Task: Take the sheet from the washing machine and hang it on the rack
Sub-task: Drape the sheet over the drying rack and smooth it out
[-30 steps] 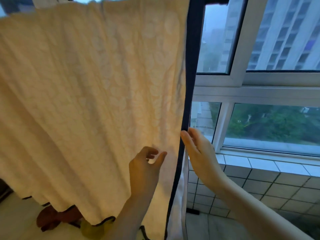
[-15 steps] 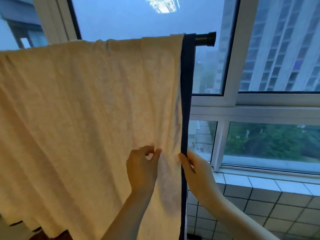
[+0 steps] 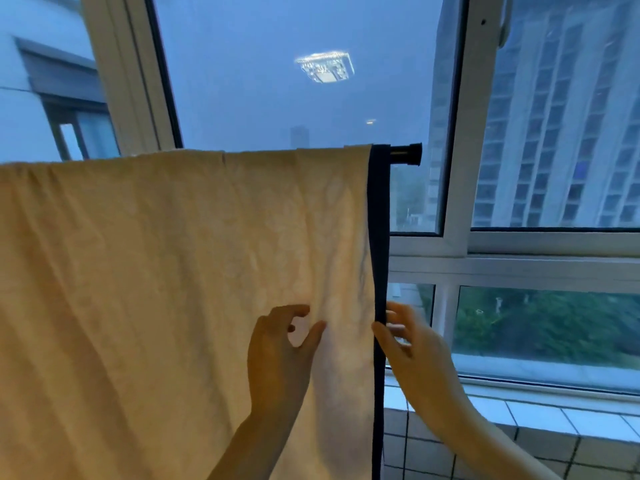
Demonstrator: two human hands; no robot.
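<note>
A cream sheet (image 3: pixel 156 271) with a dark navy border along its right edge hangs draped over a dark rack bar (image 3: pixel 405 154), whose capped end sticks out to the right of the cloth. In front of the sheet near its right side is my left hand (image 3: pixel 280 355), fingers and thumb loosely curled and apart, holding no cloth. My right hand (image 3: pixel 412 351) is at the navy border, thumb in front of the edge and fingers behind it, pinching the border. The washing machine is out of view.
A white-framed window (image 3: pixel 460 244) stands right behind the rack, with tall buildings and trees outside. A tiled ledge (image 3: pixel 519 420) runs below the window at the lower right. A ceiling lamp is reflected in the glass above.
The view has tilted upward, bringing the bar and sheet top into sight. My left hand let go of its pinch of cloth and its fingers opened. My right hand stays at the border.
</note>
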